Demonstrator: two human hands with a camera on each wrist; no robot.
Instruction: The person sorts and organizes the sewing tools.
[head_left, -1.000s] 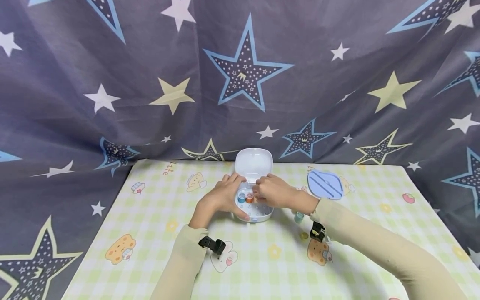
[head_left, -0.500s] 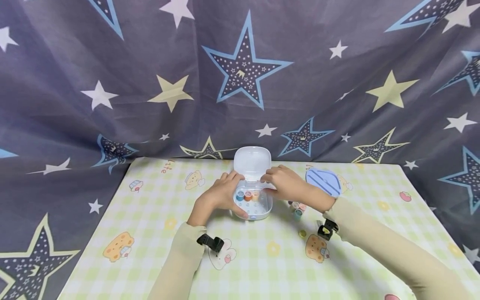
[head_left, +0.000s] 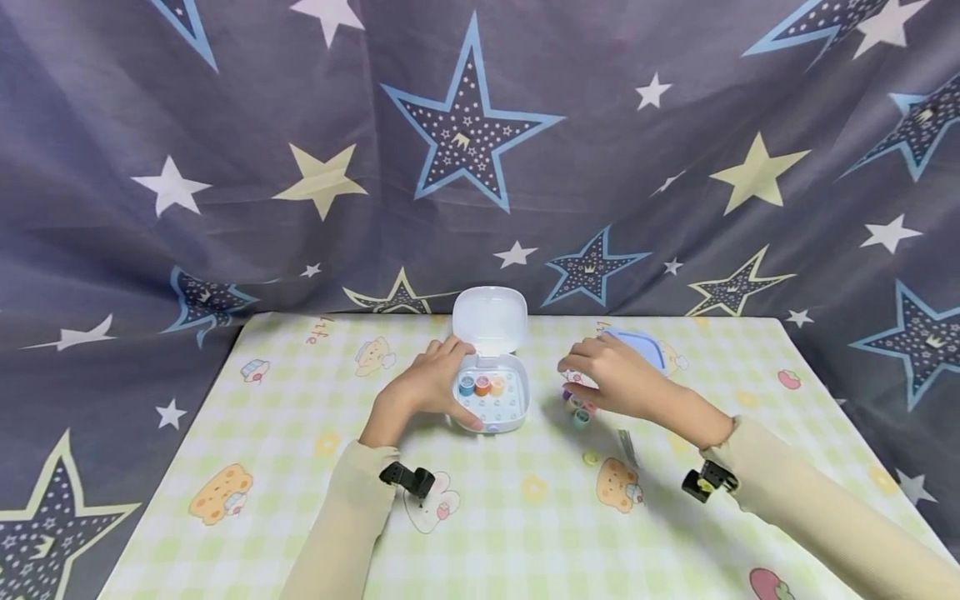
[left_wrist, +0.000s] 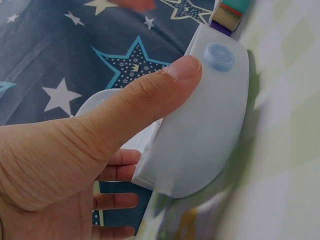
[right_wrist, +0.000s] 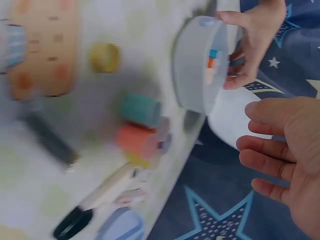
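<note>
1. Lying nearest in my head view is a round yellow piece [head_left: 591,458] on the green-checked worktop [head_left: 495,533].
2. I see the right hand [head_left: 621,379] near a cluster of small coloured cylinders [head_left: 581,418], fingers loosely curved, holding nothing.
3. The left hand [head_left: 429,382] grips the open white plastic box [head_left: 512,418], thumb in front; blue, orange and cream cylinders [head_left: 482,386] stand inside.
4. Behind, dark star-printed cloth [head_left: 555,50] hangs.

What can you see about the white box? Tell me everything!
The box is white, rounded and smooth, like plastic. It sits on the checked cloth, its lid standing open at the back, a pale blue button on the front. Inside are little pegs and three spools in a row: blue, orange and pale orange. The left hand grips its left side.
</note>
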